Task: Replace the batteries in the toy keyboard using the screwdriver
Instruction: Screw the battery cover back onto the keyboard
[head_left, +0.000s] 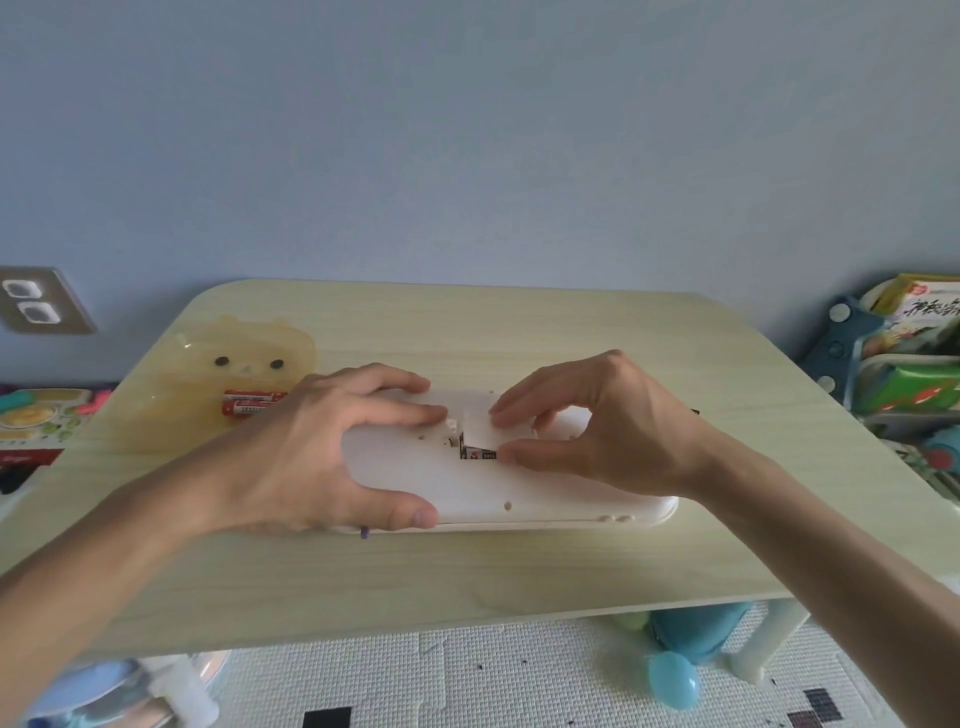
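Note:
The white toy keyboard lies upside down in the middle of the table. My left hand grips its left end, thumb on the near edge, fingers over the back. My right hand pinches the small white battery cover between thumb and fingers over the battery compartment. Below the cover, a dark battery shows in the open gap. Two red batteries lie in a translucent yellow bear-faced tray at the back left. A dark tip pokes out behind my right wrist; I cannot tell what it is.
The light wooden table stands against a blue wall. Toy boxes and a shelf crowd the right side, more toys the left. Blue plastic toys lie on the foam floor mat under the table's front edge.

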